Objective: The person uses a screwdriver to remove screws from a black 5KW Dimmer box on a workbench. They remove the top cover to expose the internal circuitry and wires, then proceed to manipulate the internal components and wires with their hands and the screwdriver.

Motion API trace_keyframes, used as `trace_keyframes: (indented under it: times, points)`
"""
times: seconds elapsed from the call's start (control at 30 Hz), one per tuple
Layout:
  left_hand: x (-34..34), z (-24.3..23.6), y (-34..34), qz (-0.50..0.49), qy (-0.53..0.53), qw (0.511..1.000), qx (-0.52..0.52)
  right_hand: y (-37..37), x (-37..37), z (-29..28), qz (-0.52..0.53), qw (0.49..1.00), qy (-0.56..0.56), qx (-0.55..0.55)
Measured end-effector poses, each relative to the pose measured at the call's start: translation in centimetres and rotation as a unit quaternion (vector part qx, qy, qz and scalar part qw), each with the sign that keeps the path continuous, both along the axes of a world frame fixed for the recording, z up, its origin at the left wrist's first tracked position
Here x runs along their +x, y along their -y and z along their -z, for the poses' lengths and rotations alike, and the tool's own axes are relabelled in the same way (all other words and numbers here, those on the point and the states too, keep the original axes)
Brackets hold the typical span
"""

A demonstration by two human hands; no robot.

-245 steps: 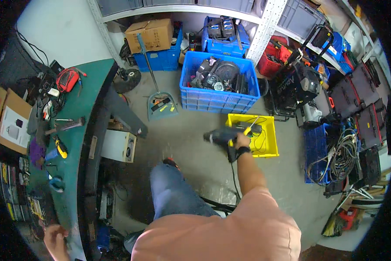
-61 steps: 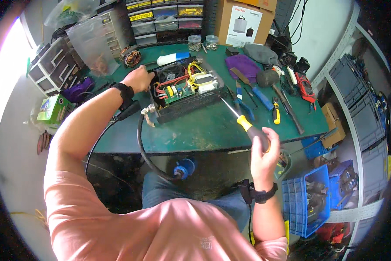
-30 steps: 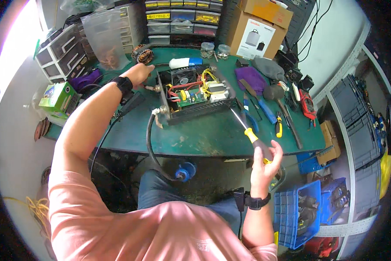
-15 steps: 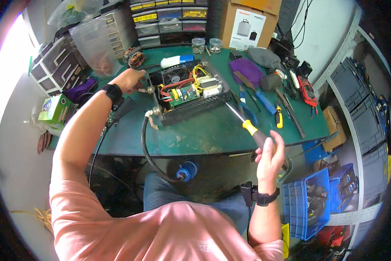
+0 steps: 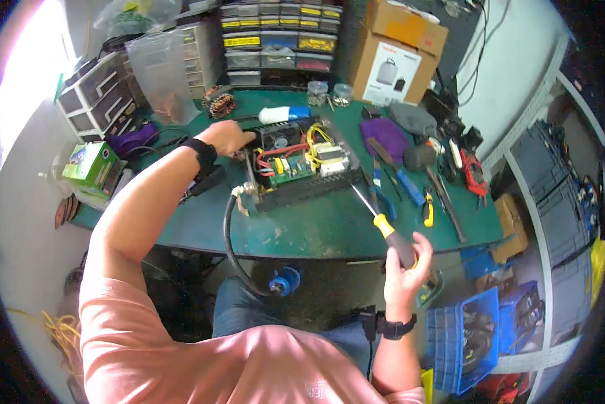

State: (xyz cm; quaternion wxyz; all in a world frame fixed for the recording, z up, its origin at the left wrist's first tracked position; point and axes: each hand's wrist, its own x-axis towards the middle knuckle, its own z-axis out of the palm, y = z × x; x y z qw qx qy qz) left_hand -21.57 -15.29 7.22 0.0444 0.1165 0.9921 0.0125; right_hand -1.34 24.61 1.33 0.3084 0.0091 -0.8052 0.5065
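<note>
An opened black electronics box (image 5: 295, 168) with a green circuit board, coloured wires and a small fan lies on the green workbench (image 5: 316, 225). My left hand (image 5: 228, 138) rests on the box's left end, gripping its edge. My right hand (image 5: 405, 266) is off the bench's front edge and holds a screwdriver (image 5: 380, 222) with a yellow and black handle; its shaft points up and left toward the box's front side, the tip close to it. A thick black cable (image 5: 238, 249) hangs from the box's left front corner to a blue plug (image 5: 285, 279) below the bench.
Pliers, screwdrivers, a purple cloth (image 5: 383, 135) and a red meter (image 5: 474, 172) lie on the bench's right part. Drawer cabinets (image 5: 279, 34), a cardboard box (image 5: 393, 57) and a copper-wound coil (image 5: 220, 104) stand at the back. Blue crates (image 5: 477, 333) sit on the floor at right.
Eight seconds ago I faced the floor crates holding a power tool. Over the last second the left hand stayed on the box, and the right hand brought the screwdriver slightly closer to it.
</note>
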Motion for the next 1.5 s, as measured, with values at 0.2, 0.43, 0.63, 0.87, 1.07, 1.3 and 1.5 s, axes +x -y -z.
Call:
trace_keyframes:
  times: [0.2,0.43,0.63,0.87,1.07,1.3,1.5]
  points:
    - [1.8,-0.5,-1.2,-0.016,-0.003,1.0,0.024,-0.4,0.0,-0.5,-0.034,0.958,0.155,-0.239]
    - [2.3,0.0,-2.7,-0.071,-0.048,0.995,0.041,1.1,-0.5,0.4,0.059,0.975,0.056,-0.208]
    - [3.3,-0.5,-2.1,-0.095,-0.054,0.991,0.072,0.1,-0.8,-0.4,0.034,0.967,0.115,-0.223]
    - [2.6,-0.1,-1.8,-0.115,-0.043,0.99,0.075,0.3,-0.3,-1.6,0.007,0.954,0.148,-0.26]
    - [2.5,-0.1,-2.8,-0.15,-0.037,0.981,0.118,1.8,0.3,-0.5,0.059,0.987,0.036,-0.142]
    - [0.3,1.0,-0.5,0.094,-0.066,0.993,-0.043,0.8,0.0,-0.4,0.017,0.979,0.092,-0.183]
    - [-0.4,1.4,0.0,0.089,-0.046,0.992,-0.081,0.3,0.2,-1.5,-0.012,0.951,0.16,-0.264]
